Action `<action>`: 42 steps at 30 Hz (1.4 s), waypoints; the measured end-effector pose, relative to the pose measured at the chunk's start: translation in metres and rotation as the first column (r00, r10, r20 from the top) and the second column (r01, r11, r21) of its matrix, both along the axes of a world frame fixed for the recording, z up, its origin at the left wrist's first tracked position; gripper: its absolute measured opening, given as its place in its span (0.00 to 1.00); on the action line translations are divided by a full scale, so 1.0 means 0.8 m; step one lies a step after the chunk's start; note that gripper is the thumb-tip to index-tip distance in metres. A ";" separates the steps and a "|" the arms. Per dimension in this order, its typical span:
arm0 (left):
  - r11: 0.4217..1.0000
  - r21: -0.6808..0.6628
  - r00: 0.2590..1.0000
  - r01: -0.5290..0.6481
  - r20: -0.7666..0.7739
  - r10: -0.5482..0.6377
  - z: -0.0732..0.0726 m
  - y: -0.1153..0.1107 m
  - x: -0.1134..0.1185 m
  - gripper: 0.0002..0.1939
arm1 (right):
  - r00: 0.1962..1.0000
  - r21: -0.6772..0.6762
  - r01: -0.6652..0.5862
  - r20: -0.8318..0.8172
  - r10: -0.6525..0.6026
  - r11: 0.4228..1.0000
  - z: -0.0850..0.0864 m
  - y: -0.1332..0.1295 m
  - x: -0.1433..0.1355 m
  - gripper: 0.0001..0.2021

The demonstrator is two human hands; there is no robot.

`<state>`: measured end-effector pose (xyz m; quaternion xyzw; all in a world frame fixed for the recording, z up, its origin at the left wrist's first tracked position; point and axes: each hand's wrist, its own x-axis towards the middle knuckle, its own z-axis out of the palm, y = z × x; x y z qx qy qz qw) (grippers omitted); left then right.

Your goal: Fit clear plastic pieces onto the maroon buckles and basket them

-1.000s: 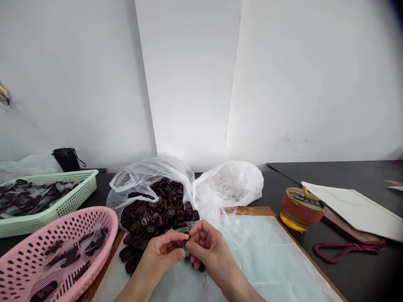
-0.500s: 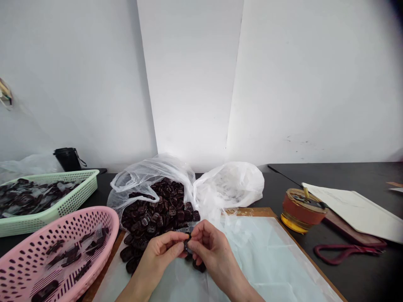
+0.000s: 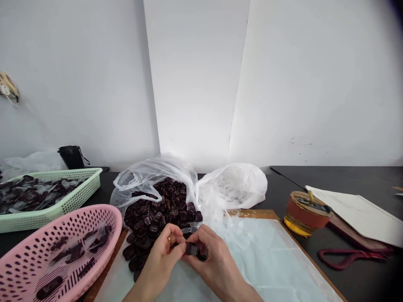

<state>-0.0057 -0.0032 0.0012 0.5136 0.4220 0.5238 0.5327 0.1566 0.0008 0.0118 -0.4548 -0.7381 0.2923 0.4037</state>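
My left hand [image 3: 162, 260] and my right hand [image 3: 215, 262] meet at the front of the pile, fingertips pinched almost together. Between the right thumb and fingers sits a small dark plastic piece [image 3: 192, 249]. A bit of clear film [image 3: 189, 229] with a grey part shows just above the fingertips. What the left thumb and forefinger pinch is hidden. A heap of glossy dark brown plastic pieces [image 3: 165, 207] spills from a clear plastic bag [image 3: 134, 182] behind and left of my hands. To its right, a white plastic bag [image 3: 234, 184] holds small clear film pieces.
A pink oval basket [image 3: 108, 226] with several wrapped dark pieces stands at left, a green basket [image 3: 82, 195] of them behind it. A black cup [image 3: 71, 157] stands farther back. At right are a tape roll [image 3: 307, 214], dark red scissors [image 3: 346, 256] and a notebook [image 3: 355, 214].
My fingers have shifted their hold: the left hand's knuckles are raised, and a dark piece now shows in the right fingers. The view has turned slightly left.
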 end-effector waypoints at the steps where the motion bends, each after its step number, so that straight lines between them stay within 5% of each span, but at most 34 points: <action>1: 0.999 0.002 0.999 -0.034 -0.007 0.034 0.003 0.000 0.000 0.07 | 1.000 0.014 0.023 0.019 -0.023 1.000 0.000 0.000 0.000 0.07; 10: 0.976 -0.070 0.975 -0.208 0.062 0.212 0.018 -0.002 -0.004 0.09 | 0.995 0.058 0.046 0.090 -0.051 0.997 -0.003 0.002 0.002 0.09; 15: 0.989 -0.093 0.991 -0.112 0.058 0.118 0.013 -0.003 -0.004 0.08 | 0.994 0.084 0.041 0.099 -0.050 0.996 -0.007 0.004 0.003 0.10; 20: 0.979 -0.131 0.981 0.156 -0.092 -0.169 -0.006 0.003 -0.002 0.16 | 0.997 0.055 -0.036 0.073 0.032 0.998 -0.003 0.000 0.001 0.06; 22: 0.974 -0.162 0.984 0.157 -0.058 -0.168 -0.009 0.004 -0.001 0.17 | 0.994 0.019 -0.087 0.064 0.086 0.996 0.001 0.001 0.005 0.09; 25: 0.976 -0.212 0.986 0.052 0.169 -0.015 0.004 0.005 -0.010 0.15 | 0.998 -0.003 -0.062 0.018 0.062 0.998 0.006 0.010 0.019 0.10; 28: 0.987 -0.146 0.835 -0.067 0.533 0.135 0.034 0.004 -0.039 0.08 | 0.997 0.035 0.073 0.006 -0.074 0.997 0.009 0.025 0.038 0.03; 31: 0.986 -0.016 0.506 -0.167 0.857 0.099 0.058 0.002 -0.070 0.02 | 0.983 0.090 0.161 0.079 -0.168 0.983 0.008 0.036 0.051 0.04; 33: 0.981 -0.014 0.383 -0.193 0.919 0.089 0.063 0.001 -0.080 0.07 | 0.968 0.115 0.177 0.159 -0.194 0.977 0.004 0.039 0.053 0.06; 36: 0.987 -0.047 0.477 -0.151 0.872 0.114 0.055 0.003 -0.072 0.11 | 0.928 0.130 0.116 0.339 -0.154 0.985 -0.003 0.038 0.052 0.16; 39: 0.992 -0.096 0.666 -0.077 0.736 0.123 0.042 0.003 -0.053 0.05 | 0.886 0.099 0.000 0.461 -0.046 0.995 -0.007 0.035 0.049 0.24; 42: 0.998 -0.055 0.895 -0.035 0.443 0.056 0.036 0.001 -0.038 0.02 | 0.877 0.070 -0.054 0.480 0.014 0.996 -0.008 0.034 0.049 0.24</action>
